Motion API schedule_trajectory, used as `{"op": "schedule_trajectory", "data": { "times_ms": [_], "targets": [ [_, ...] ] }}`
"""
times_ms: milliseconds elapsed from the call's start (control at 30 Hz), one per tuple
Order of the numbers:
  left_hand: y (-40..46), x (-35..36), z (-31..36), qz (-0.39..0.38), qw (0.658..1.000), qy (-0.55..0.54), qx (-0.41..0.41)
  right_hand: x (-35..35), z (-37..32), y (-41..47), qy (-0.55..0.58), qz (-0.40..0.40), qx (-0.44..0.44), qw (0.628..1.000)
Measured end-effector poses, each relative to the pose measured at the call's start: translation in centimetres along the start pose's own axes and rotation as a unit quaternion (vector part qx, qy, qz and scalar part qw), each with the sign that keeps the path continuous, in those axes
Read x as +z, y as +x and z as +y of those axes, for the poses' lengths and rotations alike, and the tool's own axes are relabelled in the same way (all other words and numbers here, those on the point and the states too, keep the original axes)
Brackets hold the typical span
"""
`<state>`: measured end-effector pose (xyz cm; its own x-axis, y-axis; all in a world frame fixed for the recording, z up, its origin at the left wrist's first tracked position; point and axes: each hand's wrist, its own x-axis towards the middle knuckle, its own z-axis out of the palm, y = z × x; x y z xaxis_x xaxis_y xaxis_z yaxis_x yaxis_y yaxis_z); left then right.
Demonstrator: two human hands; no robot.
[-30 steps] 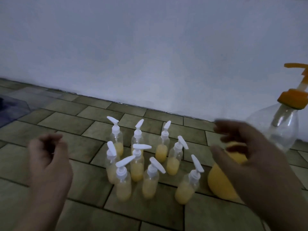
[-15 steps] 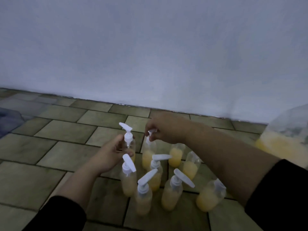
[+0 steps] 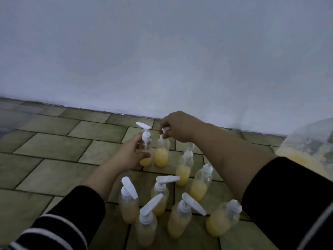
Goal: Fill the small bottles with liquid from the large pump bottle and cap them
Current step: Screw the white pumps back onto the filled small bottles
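Several small clear bottles with yellow liquid and white pump caps stand on the tiled floor. My left hand grips the far-left bottle around its body; its pump cap stands upright. My right hand pinches the white pump cap of the neighbouring bottle from above. Closer to me stand more capped bottles, such as one at the front left and one at the front middle. The large pump bottle, part filled with yellow liquid, shows at the right edge; its pump is out of frame.
A pale wall runs along the back, close behind the bottles. The floor is greenish tile. The bottles stand tightly grouped, with one at the front right leaning under my right forearm.
Both hands came in from the sides to the two far bottles. Since half a second ago they hold about the same spots; the view has tilted slightly.
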<state>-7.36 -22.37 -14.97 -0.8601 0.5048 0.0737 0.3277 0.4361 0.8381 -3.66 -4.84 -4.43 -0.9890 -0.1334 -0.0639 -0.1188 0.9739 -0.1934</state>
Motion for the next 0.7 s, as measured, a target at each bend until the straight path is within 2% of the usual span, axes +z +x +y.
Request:
{"op": "schedule_trajectory", "data": {
  "times_ms": [200,300,400,433,500,600,700],
  "targets": [
    [0.0,-0.5,0.1,-0.023,0.999,-0.012,-0.045,-1.0,0.3,-0.8,0.030,-0.012,0.007,0.999],
    [-1.8,-3.3,0.9,-0.009,0.995,0.008,-0.094,-3.5,0.3,-3.3,0.024,0.044,0.009,0.999],
    [-4.4,-7.4,3.6,-0.021,0.994,0.004,-0.107,-6.2,0.9,-7.5,0.017,0.108,0.057,0.992],
    [-5.0,-8.2,5.2,-0.030,0.995,-0.016,-0.098,-6.7,1.2,-9.0,0.016,0.092,0.084,0.992],
    [-5.2,-8.4,8.4,-0.060,0.996,-0.016,-0.061,-6.9,1.5,-11.3,0.003,-0.002,0.136,0.991],
    [-3.6,-5.6,12.1,-0.161,0.985,0.044,-0.052,-5.2,1.2,-12.4,-0.005,-0.127,0.175,0.976],
    [-1.5,-2.3,13.8,-0.265,0.951,0.114,-0.108,-3.0,0.8,-12.1,-0.016,-0.153,0.173,0.973]
  ]
}}
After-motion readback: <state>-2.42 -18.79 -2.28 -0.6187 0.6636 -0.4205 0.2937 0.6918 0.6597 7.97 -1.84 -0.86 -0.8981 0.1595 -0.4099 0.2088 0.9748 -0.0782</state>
